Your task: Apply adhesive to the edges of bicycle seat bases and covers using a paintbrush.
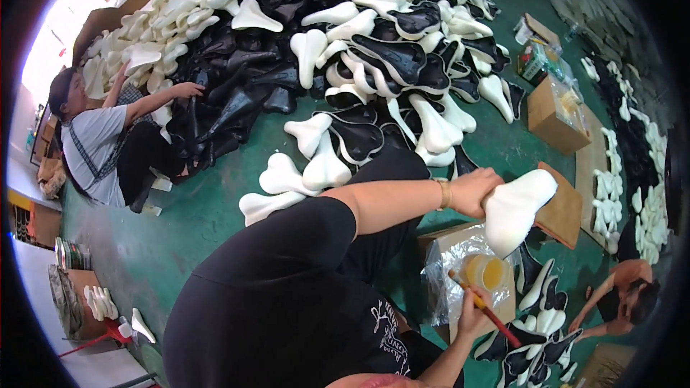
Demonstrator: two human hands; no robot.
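Note:
My left hand (475, 192) grips the narrow end of a white bicycle saddle pad (520, 208), held up at the right with its smooth rounded face showing. My right hand (473, 312) is closed around a brush (496, 323) with a red and yellow handle. The brush slants across the side of a tub of yellowish liquid (485, 271); whether its tip is wet I cannot tell. The tub stands on a plastic-covered cardboard box (442, 255), below the pad.
A large heap of black saddle covers (233, 65) and white pads (162, 18) spreads ahead. On the left a co-worker (100, 140) sits reaching into it; another person (625, 294) works at the lower right. Cardboard boxes (557, 115) stand at the right. More saddle pieces (539, 330) lie near my right hand.

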